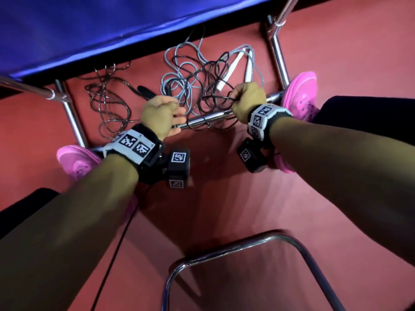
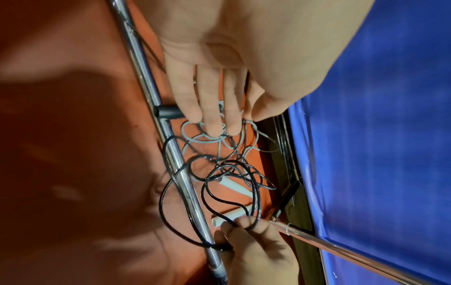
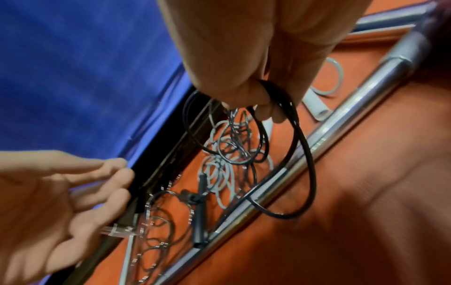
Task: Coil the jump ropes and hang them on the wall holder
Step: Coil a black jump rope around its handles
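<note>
I see both hands low over the red floor [image 1: 224,198], in the upper half of the head view, set apart from each other along a chrome bar [image 1: 208,117] of the frame under a blue padded top [image 1: 89,30]. My right hand [image 1: 248,102], right of centre, is closed with thumb and fingers pinching several loops of the black rope [image 3: 292,110]; one long loop hangs from that grip and drapes over the chrome bar, as the right wrist view shows. My left hand [image 1: 161,117], just left of centre, grips nothing: its fingers are loosely spread, and in the left wrist view they hover over the grey rope [image 3: 220,171], though I cannot tell whether the tips touch it. The grey rope lies in a loose tangle on the floor between the bar and the blue top, mixed with strands of the black rope, and its two white handles [image 1: 231,68] lie side by side at the upper right of the heap. A third, dark rope with shiny segments [image 1: 105,104] sprawls on the floor at the left, with a black handle [image 1: 146,90] beside it. A pink shoe [image 1: 302,90] sits at the right end of the bar
</note>
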A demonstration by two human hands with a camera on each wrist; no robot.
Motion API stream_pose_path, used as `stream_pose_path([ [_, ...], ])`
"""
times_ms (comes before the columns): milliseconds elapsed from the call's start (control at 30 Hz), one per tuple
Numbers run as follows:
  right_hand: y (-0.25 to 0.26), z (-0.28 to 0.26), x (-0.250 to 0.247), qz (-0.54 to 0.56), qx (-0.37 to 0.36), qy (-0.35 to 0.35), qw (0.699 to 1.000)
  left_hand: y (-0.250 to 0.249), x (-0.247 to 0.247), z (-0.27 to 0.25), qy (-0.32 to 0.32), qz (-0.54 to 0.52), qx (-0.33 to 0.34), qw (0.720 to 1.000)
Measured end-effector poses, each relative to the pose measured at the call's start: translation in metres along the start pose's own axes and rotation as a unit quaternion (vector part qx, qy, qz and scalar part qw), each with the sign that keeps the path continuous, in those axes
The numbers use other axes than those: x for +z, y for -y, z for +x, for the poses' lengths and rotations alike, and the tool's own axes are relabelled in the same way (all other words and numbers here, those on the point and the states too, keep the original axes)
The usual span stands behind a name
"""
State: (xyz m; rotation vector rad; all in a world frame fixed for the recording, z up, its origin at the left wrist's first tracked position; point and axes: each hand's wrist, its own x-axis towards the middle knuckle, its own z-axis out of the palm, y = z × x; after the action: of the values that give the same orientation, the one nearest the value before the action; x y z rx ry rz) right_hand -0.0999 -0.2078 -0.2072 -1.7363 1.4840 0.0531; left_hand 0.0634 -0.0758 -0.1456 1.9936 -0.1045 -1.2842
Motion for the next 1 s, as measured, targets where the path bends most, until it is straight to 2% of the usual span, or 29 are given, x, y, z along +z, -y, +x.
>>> stream_pose_path([
  [167, 0.039, -0.024, -0.031, 0.035, -0.067, 0.002, 0.997, -0.027, -0.014, -0.028, -0.025, 0.028, 0.051, 0.998],
  [300, 0.082, -0.057, -0.072, 0.11, -0.095, 0.078, 0.986, -0.048, -0.028, -0.063, -0.034, 0.052, 0.108, 0.992],
  [400, 0.111, -0.086, -0.104, 0.138, -0.117, 0.073, 0.981, -0.062, -0.04, -0.089, -0.063, 0.062, 0.154, 0.984],
  [667, 0.168, -0.164, -0.175, 0.05, -0.259, 0.086, 0.961, -0.083, -0.055, -0.159, -0.036, 0.131, 0.24, 0.961],
  [1000, 0.222, -0.274, -0.216, 0.022, -0.407, 0.035, 0.913, -0.07, -0.06, -0.218, -0.009, 0.15, 0.249, 0.957],
])
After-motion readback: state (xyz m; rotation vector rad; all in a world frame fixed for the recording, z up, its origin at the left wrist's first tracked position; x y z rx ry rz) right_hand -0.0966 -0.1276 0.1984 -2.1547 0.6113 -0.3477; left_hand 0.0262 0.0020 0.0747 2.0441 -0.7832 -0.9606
